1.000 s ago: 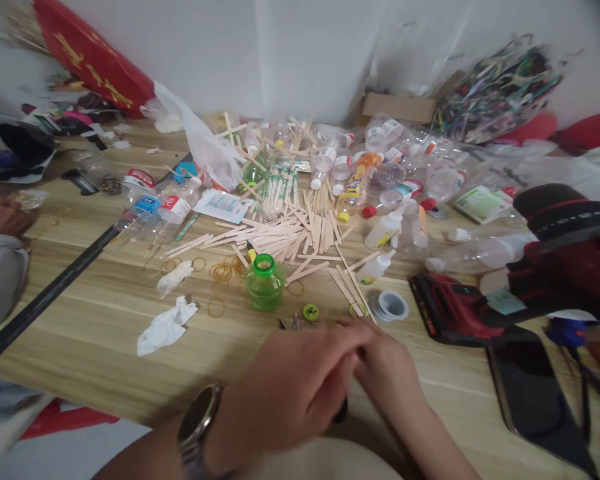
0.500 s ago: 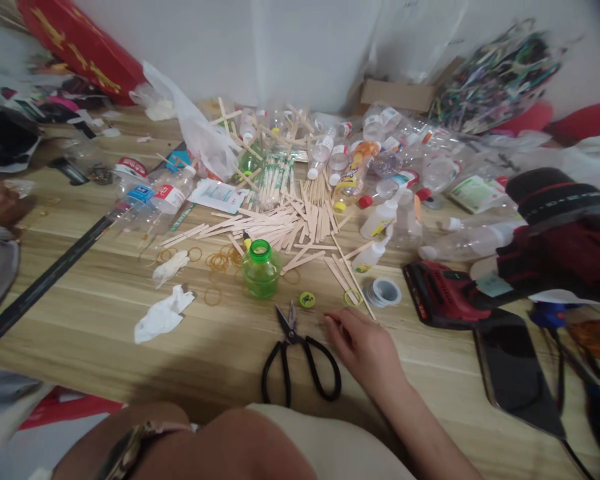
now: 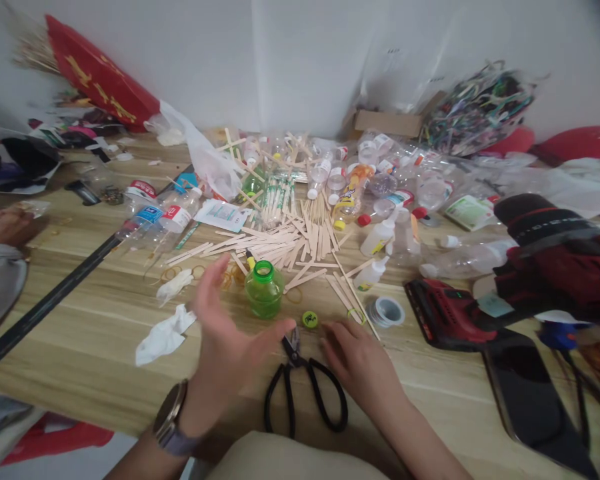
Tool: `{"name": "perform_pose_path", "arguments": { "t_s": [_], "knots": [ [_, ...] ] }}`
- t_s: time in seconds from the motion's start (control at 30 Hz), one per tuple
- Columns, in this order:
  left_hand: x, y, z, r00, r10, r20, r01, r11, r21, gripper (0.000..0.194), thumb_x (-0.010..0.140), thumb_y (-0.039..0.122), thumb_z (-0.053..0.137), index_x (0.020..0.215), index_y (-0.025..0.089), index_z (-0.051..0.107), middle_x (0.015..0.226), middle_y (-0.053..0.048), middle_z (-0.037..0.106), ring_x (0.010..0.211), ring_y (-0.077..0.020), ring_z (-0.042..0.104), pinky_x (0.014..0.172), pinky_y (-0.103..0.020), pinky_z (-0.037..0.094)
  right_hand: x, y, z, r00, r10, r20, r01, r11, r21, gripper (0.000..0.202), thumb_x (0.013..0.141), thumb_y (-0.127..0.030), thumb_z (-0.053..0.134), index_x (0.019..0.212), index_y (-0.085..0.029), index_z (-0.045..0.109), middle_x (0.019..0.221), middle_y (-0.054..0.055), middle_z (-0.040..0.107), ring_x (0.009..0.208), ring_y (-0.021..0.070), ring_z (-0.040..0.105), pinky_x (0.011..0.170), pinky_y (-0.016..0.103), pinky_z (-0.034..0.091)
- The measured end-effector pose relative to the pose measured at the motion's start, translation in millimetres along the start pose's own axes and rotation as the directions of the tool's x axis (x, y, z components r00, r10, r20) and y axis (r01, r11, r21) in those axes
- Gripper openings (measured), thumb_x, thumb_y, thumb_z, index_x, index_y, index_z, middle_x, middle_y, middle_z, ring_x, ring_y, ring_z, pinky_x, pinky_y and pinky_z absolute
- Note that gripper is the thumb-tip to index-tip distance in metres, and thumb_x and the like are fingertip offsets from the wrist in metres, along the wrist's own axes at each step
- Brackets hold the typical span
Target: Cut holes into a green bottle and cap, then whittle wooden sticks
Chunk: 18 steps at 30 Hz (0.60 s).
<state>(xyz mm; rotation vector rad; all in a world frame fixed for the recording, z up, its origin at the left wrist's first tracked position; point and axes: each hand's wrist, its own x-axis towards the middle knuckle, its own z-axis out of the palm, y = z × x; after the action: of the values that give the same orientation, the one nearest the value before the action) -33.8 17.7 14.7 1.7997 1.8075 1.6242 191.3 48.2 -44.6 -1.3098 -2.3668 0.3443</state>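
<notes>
My left hand (image 3: 225, 350), with a watch (image 3: 170, 410) on its wrist, hovers over the table, thumb and fingers spread, nothing in its grasp. Just beyond it stands a cut-down green plastic bottle (image 3: 264, 297) with an uncapped neck; hand and bottle look apart. The left thumb partly covers the tips of black-handled scissors (image 3: 295, 360), which lie with blades slightly parted. My right hand (image 3: 363, 363) rests on the tabletop beside the scissors, fingers loosely bent and holding nothing visible. Close to its fingertips are a green bottle cap (image 3: 310, 320) and a thin green ring (image 3: 356, 315).
Wooden craft sticks (image 3: 270, 243) are heaped behind the green bottle, with clear plastic bottles (image 3: 430, 193) further back. On the right lie a red cordless drill (image 3: 450, 313) and a phone (image 3: 530, 393). Another person's hand (image 3: 3, 223) is at the far left, near a dark strip (image 3: 55, 303).
My left hand has risen from the lap to above the table, opening toward the green bottle. The right hand stays nearly in place. The camera view has shifted slightly.
</notes>
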Motion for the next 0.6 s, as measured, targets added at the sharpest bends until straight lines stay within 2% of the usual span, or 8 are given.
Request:
{"name": "perform_pose_path", "arguments": {
  "t_s": [0.07, 0.1, 0.2, 0.3, 0.4, 0.47, 0.6],
  "knots": [
    [9.1, -10.7, 18.7, 0.999, -0.025, 0.027, 0.025, 1.0, 0.002, 0.112, 0.065, 0.045, 0.082, 0.147, 0.03, 0.007, 0.15, -0.016, 0.029, 0.141, -0.0363, 0.028, 0.113, -0.06, 0.027, 5.7, -2.6, -1.5, 0.999, 0.02, 0.049, -0.018, 0.999, -0.045, 0.022, 0.092, -0.02, 0.051, 0.112, -0.014, 0.059, 0.1, 0.01, 0.058, 0.092, 0.0252, 0.057, 0.079, 0.038, 0.047],
    [12.7, -14.6, 25.5, 0.997, -0.051, 0.063, 0.051, 0.999, 0.001, 0.111, 0.066, 0.043, 0.081, 0.147, 0.026, 0.007, 0.146, -0.018, 0.035, 0.138, -0.0354, 0.034, 0.112, -0.059, 0.03, 9.1, -4.7, -2.9, 0.997, 0.033, 0.072, -0.028, 0.997, -0.068, 0.023, 0.091, -0.02, 0.052, 0.112, -0.014, 0.059, 0.101, 0.011, 0.057, 0.094, 0.0259, 0.056, 0.08, 0.038, 0.047],
    [19.0, -18.0, 31.6, 0.979, -0.15, 0.14, 0.146, 0.989, 0.038, 0.09, 0.072, 0.035, 0.075, 0.143, 0.022, 0.022, 0.138, -0.017, 0.046, 0.131, -0.0311, 0.045, 0.106, -0.052, 0.04, 20.9, -13.3, -7.7, 0.988, 0.068, 0.135, -0.051, 0.99, -0.128, 0.023, 0.091, -0.021, 0.054, 0.111, -0.013, 0.06, 0.103, 0.011, 0.056, 0.095, 0.0259, 0.056, 0.079, 0.037, 0.047],
    [23.3, -12.7, 20.4, 0.968, -0.221, 0.115, 0.209, 0.972, 0.111, 0.07, 0.072, 0.035, 0.072, 0.132, 0.021, 0.038, 0.131, -0.014, 0.054, 0.124, -0.0302, 0.053, 0.101, -0.047, 0.045, 33.2, -22.1, -10.1, 0.977, 0.092, 0.192, -0.058, 0.983, -0.176, 0.023, 0.09, -0.021, 0.058, 0.112, -0.015, 0.06, 0.103, 0.009, 0.056, 0.092, 0.0244, 0.058, 0.074, 0.033, 0.046],
    [31.2, -11.2, 3.4, 0.952, -0.305, 0.03, 0.295, 0.939, 0.176, 0.069, 0.067, 0.041, 0.073, 0.126, 0.021, 0.044, 0.118, -0.012, 0.061, 0.109, -0.031, 0.061, 0.09, -0.046, 0.051, 43.9, -24.8, -9.0, 0.967, 0.115, 0.229, -0.065, 0.974, -0.216, 0.017, 0.089, -0.02, 0.06, 0.104, -0.016, 0.062, 0.099, 0.008, 0.057, 0.089, 0.0234, 0.059, 0.07, 0.031, 0.044],
    [37.7, -16.8, -6.7, 0.939, -0.342, -0.041, 0.342, 0.913, 0.221, 0.067, 0.065, 0.042, 0.074, 0.122, 0.02, 0.047, 0.113, -0.012, 0.063, 0.105, -0.0314, 0.063, 0.088, -0.045, 0.052, 50.0, -21.4, -7.5, 0.963, 0.126, 0.237, -0.069, 0.969, -0.237, 0.011, 0.089, -0.021, 0.06, 0.098, -0.015, 0.063, 0.096, 0.008, 0.058, 0.087, 0.0228, 0.059, 0.069, 0.031, 0.043],
    [47.5, -38.3, -20.1, 0.932, -0.323, -0.167, 0.359, 0.89, 0.282, 0.064, 0.063, 0.045, 0.074, 0.117, 0.017, 0.05, 0.112, -0.013, 0.063, 0.105, -0.0329, 0.061, 0.09, -0.048, 0.049, 59.4, -9.1, -6.7, 0.969, 0.148, 0.196, -0.091, 0.958, -0.273, 0.011, 0.089, -0.02, 0.058, 0.096, -0.012, 0.062, 0.095, 0.01, 0.057, 0.088, 0.0239, 0.059, 0.072, 0.032, 0.043]
  ]
}}
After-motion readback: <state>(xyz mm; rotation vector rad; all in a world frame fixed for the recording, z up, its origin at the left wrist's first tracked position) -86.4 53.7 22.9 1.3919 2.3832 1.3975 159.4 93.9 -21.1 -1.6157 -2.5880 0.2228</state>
